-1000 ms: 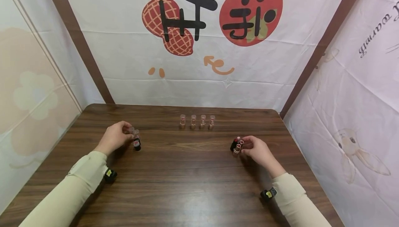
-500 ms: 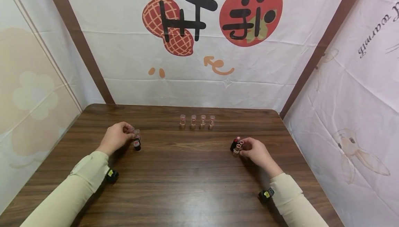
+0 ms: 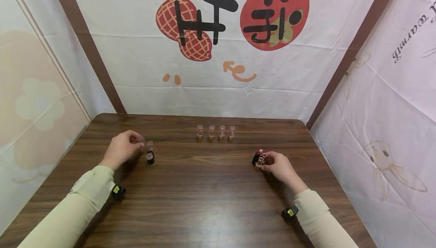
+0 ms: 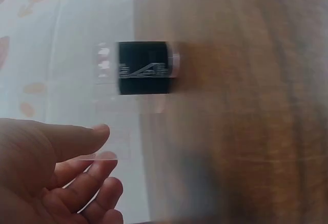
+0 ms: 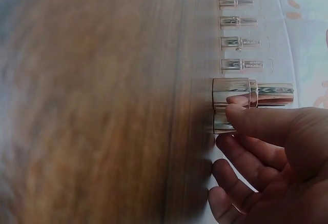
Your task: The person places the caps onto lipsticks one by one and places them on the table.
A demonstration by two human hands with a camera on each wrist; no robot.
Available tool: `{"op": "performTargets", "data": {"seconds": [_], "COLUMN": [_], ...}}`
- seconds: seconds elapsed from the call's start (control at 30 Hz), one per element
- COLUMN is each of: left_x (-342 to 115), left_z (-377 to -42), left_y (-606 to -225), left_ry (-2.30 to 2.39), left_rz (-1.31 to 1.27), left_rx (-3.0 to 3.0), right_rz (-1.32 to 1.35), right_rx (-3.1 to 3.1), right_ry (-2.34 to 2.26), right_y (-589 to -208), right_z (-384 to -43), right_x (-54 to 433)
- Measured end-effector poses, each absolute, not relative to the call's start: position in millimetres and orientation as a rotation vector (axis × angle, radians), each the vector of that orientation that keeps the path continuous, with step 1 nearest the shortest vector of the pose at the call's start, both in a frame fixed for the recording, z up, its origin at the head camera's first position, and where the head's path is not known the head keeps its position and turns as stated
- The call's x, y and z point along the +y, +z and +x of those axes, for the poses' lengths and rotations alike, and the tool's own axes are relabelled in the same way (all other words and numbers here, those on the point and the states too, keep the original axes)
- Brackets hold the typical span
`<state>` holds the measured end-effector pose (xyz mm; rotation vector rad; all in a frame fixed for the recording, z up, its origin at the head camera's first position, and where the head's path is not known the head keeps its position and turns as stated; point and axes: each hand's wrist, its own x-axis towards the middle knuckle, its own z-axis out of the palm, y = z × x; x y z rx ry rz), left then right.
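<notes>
At the left of the table my left hand (image 3: 120, 149) pinches a clear plastic cap (image 4: 97, 159) between thumb and fingertips. Just right of it stand a black lipstick tube (image 3: 150, 158) and another clear-topped piece (image 3: 150, 146). The black tube (image 4: 144, 67) is large in the left wrist view. At the right, my right hand (image 3: 282, 168) holds a gold lipstick tube (image 5: 222, 121) between thumb and index finger. It stands close against another uncapped gold lipstick (image 5: 233, 92) and a black one with a red tip (image 3: 256, 158).
Several gold lipsticks with clear caps (image 3: 211, 131) stand in a row at the back middle of the wooden table (image 3: 204, 187). A printed white cloth (image 3: 136, 62) hangs behind the table, with more cloth at both sides.
My left hand has drawn a little to the left with the clear cap, away from the black tube. My right hand stays at the lipstick cluster, shifted only slightly.
</notes>
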<state>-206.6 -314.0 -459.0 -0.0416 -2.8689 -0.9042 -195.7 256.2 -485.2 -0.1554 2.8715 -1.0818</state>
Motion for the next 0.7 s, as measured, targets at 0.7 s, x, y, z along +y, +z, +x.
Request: {"op": "performTargets", "data": {"seconds": [0.7], "left_x": [-261.9], "left_z": [-186.5], "left_y": [-407.3], "left_ry": [-1.037], "left_rz": [-0.220], "left_rx": [-2.715], "right_rz": [-0.129], "right_rx": [2.851], "right_ry": [-1.120], "right_y": [-488.0], "right_z": [-199.6], "right_x": [259.4]}}
